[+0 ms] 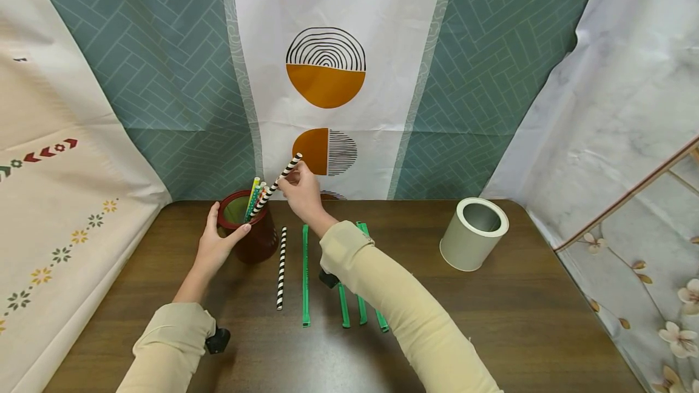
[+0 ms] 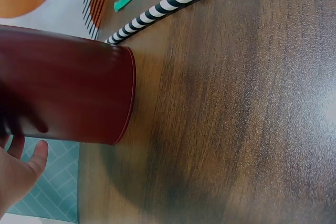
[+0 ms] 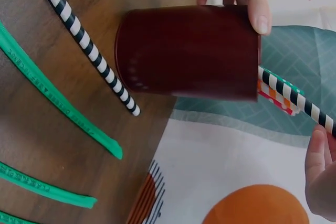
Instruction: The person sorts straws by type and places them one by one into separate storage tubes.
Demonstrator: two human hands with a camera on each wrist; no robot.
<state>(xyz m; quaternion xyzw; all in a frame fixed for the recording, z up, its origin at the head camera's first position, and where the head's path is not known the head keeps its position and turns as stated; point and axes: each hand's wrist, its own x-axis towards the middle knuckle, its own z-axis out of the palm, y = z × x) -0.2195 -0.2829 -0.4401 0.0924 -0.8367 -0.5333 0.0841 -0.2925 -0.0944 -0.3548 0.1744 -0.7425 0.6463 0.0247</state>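
Observation:
My left hand (image 1: 216, 246) grips a dark red cup (image 1: 256, 241) near its rim, thumb on the near side and fingers on the far side. Several patterned paper straws (image 1: 254, 193) stand inside the cup, leaning right. Above it, my right hand (image 1: 304, 194) pinches a black-and-white striped straw (image 1: 269, 194) near its upper end. In the right wrist view, this held straw (image 3: 286, 91) slants with its lower end inside the cup (image 3: 184, 51). A second striped straw (image 1: 281, 268) lies on the table just right of the cup.
Several long green strips (image 1: 306, 278) with printed lettering lie on the brown table (image 1: 524, 302), some partly hidden under my right forearm. A cream-coloured can (image 1: 466, 241) with an open top stands at the right. Patterned cloth (image 1: 191, 77) hangs behind the table.

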